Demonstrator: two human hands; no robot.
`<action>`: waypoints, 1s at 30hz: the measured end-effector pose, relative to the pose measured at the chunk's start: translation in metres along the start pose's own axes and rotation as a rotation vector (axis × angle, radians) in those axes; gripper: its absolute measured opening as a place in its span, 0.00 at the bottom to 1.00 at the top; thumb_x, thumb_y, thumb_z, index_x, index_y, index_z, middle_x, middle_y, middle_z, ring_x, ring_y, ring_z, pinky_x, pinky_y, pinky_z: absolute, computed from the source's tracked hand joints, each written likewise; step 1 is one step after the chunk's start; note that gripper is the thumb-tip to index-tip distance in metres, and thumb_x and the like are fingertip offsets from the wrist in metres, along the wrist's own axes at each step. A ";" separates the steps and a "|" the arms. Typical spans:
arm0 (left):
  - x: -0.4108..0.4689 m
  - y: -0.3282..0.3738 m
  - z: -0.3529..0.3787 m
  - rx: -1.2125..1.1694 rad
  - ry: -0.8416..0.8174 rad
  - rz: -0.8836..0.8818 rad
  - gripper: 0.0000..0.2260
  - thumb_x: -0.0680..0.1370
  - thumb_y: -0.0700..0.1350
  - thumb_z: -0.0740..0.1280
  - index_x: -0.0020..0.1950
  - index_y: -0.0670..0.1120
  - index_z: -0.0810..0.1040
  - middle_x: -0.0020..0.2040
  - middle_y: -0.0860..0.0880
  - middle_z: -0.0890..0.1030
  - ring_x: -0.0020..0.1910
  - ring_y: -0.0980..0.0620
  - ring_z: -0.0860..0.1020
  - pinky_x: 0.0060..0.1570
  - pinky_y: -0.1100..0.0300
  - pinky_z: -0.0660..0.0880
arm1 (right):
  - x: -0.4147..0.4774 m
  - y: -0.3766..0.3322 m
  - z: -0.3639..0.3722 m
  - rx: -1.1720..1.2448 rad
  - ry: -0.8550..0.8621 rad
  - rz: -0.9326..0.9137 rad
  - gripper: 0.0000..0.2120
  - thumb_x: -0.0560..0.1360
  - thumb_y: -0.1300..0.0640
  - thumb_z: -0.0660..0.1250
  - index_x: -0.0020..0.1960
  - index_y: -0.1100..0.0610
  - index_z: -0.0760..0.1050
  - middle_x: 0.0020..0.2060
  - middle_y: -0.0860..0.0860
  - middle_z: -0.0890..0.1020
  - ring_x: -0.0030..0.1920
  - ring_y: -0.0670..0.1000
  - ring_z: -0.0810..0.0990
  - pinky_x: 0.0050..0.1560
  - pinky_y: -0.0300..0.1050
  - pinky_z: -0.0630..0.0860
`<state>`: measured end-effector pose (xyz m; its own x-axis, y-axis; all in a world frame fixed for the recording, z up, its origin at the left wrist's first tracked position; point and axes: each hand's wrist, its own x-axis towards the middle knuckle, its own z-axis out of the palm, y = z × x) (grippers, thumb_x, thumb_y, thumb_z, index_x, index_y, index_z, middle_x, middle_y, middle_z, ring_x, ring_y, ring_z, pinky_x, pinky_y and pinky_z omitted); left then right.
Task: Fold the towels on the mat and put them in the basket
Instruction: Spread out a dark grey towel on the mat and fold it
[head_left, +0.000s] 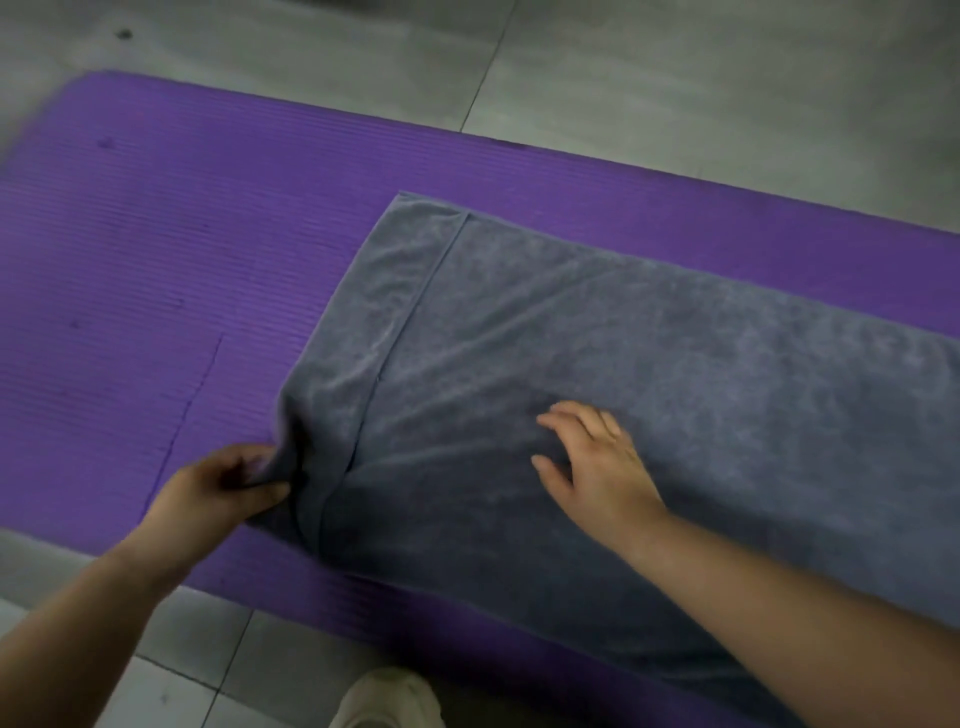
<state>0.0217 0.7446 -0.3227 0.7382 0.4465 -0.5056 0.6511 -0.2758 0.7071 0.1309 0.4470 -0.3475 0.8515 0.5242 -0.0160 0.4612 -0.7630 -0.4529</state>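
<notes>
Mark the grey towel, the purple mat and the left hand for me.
grey towel (701, 364), head view, flat middle of the cloth.
purple mat (156, 234), head view, bare ribbed surface.
left hand (218, 491), head view, middle of the hand.

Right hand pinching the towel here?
No, the right hand is open with fingers spread over the grey towel; only the left hand pinches its edge.
</notes>
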 end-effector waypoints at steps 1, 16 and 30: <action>-0.005 0.014 0.010 -0.090 -0.071 0.057 0.11 0.68 0.32 0.71 0.37 0.49 0.82 0.30 0.56 0.82 0.36 0.58 0.79 0.35 0.74 0.74 | -0.001 -0.011 -0.003 0.210 0.001 0.057 0.16 0.70 0.50 0.60 0.47 0.60 0.79 0.42 0.53 0.82 0.44 0.43 0.77 0.47 0.36 0.74; -0.004 0.100 0.099 0.102 -0.190 0.150 0.09 0.75 0.31 0.63 0.47 0.40 0.82 0.45 0.45 0.80 0.37 0.65 0.77 0.36 0.78 0.69 | -0.022 -0.048 -0.019 0.678 -0.357 0.382 0.16 0.75 0.64 0.58 0.61 0.56 0.70 0.57 0.52 0.78 0.58 0.51 0.76 0.55 0.38 0.71; 0.104 0.183 0.130 0.590 0.117 0.186 0.23 0.75 0.38 0.63 0.70 0.40 0.62 0.63 0.35 0.73 0.63 0.38 0.72 0.61 0.51 0.69 | -0.042 -0.008 -0.055 0.379 -0.402 0.158 0.20 0.75 0.65 0.54 0.66 0.55 0.69 0.63 0.54 0.74 0.62 0.54 0.72 0.60 0.41 0.67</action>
<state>0.2407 0.6303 -0.3101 0.8462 0.4268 -0.3189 0.5258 -0.7661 0.3698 0.1049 0.4100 -0.2937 0.7065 0.5742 -0.4136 0.1516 -0.6937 -0.7041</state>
